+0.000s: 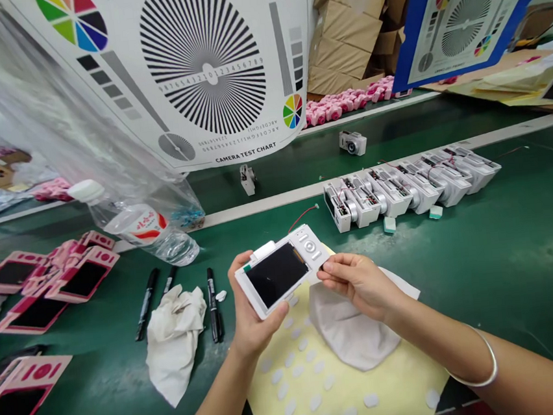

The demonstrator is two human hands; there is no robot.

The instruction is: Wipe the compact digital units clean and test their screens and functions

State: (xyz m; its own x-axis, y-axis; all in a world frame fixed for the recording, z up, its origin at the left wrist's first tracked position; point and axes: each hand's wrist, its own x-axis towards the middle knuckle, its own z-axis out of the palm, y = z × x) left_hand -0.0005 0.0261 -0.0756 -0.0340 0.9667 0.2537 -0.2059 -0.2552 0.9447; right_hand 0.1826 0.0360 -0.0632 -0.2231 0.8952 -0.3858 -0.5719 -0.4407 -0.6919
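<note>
Here, left hand [252, 317] grips camera [279, 272], right hand [357, 282] pinches its corner; bottle [149, 229] holds clear liquid [178, 246].

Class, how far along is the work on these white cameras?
Perhaps done: the far camera, which looks closed up. In hand: the left hand holds a white camera, its screen fitted, red wire trailing; the right hand touches it too. Apparently left: the camera row beyond, insides exposed.
</note>
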